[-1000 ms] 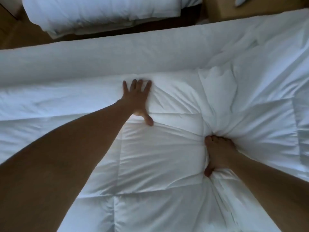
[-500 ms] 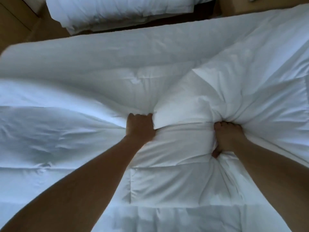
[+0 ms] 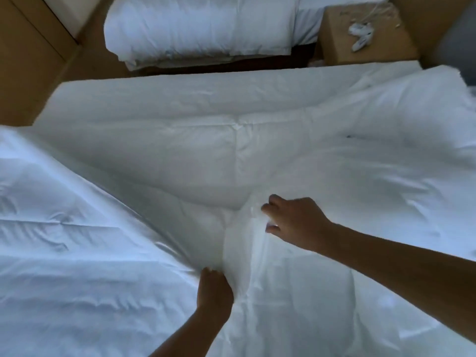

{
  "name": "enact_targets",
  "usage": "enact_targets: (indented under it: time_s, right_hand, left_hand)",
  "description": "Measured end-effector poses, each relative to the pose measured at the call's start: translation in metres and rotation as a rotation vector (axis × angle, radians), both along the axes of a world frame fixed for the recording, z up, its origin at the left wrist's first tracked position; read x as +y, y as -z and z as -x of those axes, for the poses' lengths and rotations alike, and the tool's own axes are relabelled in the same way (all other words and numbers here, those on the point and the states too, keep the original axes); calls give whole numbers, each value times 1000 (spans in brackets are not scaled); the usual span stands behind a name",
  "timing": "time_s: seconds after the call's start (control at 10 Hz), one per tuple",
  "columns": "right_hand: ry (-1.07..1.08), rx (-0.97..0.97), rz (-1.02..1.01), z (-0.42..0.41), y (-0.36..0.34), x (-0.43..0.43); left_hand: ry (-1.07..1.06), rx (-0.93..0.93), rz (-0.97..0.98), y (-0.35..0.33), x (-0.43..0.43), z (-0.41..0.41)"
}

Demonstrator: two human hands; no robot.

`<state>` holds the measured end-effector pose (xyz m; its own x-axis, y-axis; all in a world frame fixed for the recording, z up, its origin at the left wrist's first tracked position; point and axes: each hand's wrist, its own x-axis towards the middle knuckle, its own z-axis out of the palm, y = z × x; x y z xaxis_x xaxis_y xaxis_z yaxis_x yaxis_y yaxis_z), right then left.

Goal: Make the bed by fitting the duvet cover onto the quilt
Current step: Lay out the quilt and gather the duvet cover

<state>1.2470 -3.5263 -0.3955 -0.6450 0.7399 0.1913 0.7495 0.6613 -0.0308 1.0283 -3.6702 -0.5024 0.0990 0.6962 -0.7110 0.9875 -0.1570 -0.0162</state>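
Note:
A white stitched quilt (image 3: 206,161) lies spread across the bed in front of me. A smooth white duvet cover (image 3: 77,253) drapes over the near left part, its edge running diagonally toward the middle. My left hand (image 3: 213,292) grips a bunch of white fabric at that edge, low in the centre. My right hand (image 3: 291,220) is farther up and to the right, fingers curled over a fold of the white fabric; whether it pinches the cloth is unclear because of blur.
A second bed with white bedding (image 3: 201,27) stands beyond a dark gap. A brown bedside table (image 3: 365,45) with white cables and a small white object sits at the back right. Brown floor shows at the left.
My left hand has pulled back toward me with gathered fabric. My right hand let go of its earlier bunch and moved up. The cover now drapes over the left side.

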Motion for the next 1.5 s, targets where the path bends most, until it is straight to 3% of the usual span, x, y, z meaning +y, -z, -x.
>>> enact_targets:
  time_s: [0.1, 0.2, 0.3, 0.4, 0.5, 0.6, 0.7, 0.8, 0.9, 1.1, 1.2, 1.3, 1.4, 1.5]
  right_hand:
    - [-37, -177, 96, 41, -18, 13]
    - [-8, -779, 342, 51, -6, 6]
    - [169, -859, 640, 37, 40, -50]
    - [247, -848, 707, 11, 67, -134]
    - [527, -633, 706, -25, 76, -214]
    - [826, -551, 776, -66, 79, -303]
    - [1254, -308, 1039, -82, 80, -381]
    - [1576, 243, 1241, -87, 83, -411]
    - [1653, 479, 1150, -98, 90, -414]
    - [1423, 113, 1169, -58, 111, -418]
    - [1052, -67, 1290, -13, 118, -416]
    - [748, -86, 1375, 48, 116, -410]
    - [597, -46, 1314, 121, 112, -393]
    - [511, 0, 1229, 205, 110, -364]
  left_hand:
    - [924, 266, 158, -11, -34, 30]
    - [43, -50, 129, -29, -87, 52]
    - [266, -178, -22, -36, -122, 80]
    - [303, -269, -261, -35, -151, 91]
    - [308, -148, -87, -37, -169, 90]
    - [247, -53, -16, -20, -183, 97]
    - [274, 1, -1, -18, -189, 92]
    - [293, 28, -74, -11, -192, 87]
    - [302, 84, -97, 0, -199, 83]
    - [224, 84, -28, 13, -229, 78]
    - [31, -41, 148, 14, -257, 76]
    - [61, -21, 56, 11, -276, 85]
    - [51, 40, -111, 1, -245, 135]
    - [41, 211, -113, -8, -186, 219]
